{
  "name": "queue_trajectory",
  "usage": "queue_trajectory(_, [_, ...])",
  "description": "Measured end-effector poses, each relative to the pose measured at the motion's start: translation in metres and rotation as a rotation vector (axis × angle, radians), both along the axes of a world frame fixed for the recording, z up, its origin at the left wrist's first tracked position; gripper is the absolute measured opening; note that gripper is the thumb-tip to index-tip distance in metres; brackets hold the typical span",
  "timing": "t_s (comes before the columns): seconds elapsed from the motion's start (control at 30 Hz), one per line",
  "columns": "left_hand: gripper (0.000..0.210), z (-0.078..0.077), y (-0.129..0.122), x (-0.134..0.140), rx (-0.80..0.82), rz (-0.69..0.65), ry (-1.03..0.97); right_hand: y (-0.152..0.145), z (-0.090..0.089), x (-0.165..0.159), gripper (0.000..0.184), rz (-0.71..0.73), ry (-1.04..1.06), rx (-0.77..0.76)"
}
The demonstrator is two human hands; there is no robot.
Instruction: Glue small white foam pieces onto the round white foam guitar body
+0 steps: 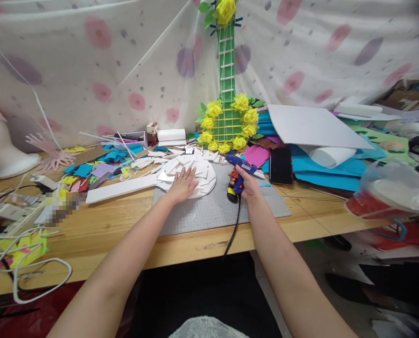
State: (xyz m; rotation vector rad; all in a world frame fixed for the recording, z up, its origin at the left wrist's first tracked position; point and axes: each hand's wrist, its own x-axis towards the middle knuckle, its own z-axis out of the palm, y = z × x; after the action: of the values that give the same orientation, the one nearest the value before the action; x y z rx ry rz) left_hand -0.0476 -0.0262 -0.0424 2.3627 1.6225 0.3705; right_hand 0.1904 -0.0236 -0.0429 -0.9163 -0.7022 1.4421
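All fingers spread, our left hand (183, 186) rests on the layered white disc (204, 173) over the gray mat (184, 220); to its right, our right hand (250, 188) wraps the blue glue gun (243, 165). We seem to be pressing pieces down; further gluing calls for careful nozzle aim.
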Motion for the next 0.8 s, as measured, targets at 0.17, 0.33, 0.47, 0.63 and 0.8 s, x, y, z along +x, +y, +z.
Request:
queue_trajectory(0.17, [0.06, 0.016, 0.016, -0.04, 0.174, 0.169, -0.23, 0.004, -0.004, 0.001, 0.034, 0.001, 0.026, 0.006])
queue_trajectory(0.33, [0.063, 0.022, 0.014, -0.102, -0.001, 0.266, 0.029, 0.006, -0.006, 0.002, 0.033, -0.005, 0.04, 0.012])
queue_trajectory(0.47, [0.06, 0.024, 0.003, -0.126, -0.095, 0.235, 0.2, 0.005, -0.005, 0.001, 0.032, -0.008, 0.043, 0.016])
queue_trajectory(0.63, [0.064, 0.033, -0.007, -0.129, -0.074, 0.151, 0.166, 0.005, -0.005, 0.002, 0.03, -0.028, 0.059, 0.004])
queue_trajectory(0.8, [0.069, 0.043, 0.001, -0.137, -0.225, 0.073, 0.219, 0.006, -0.005, 0.001, 0.031, -0.029, 0.039, 0.0])
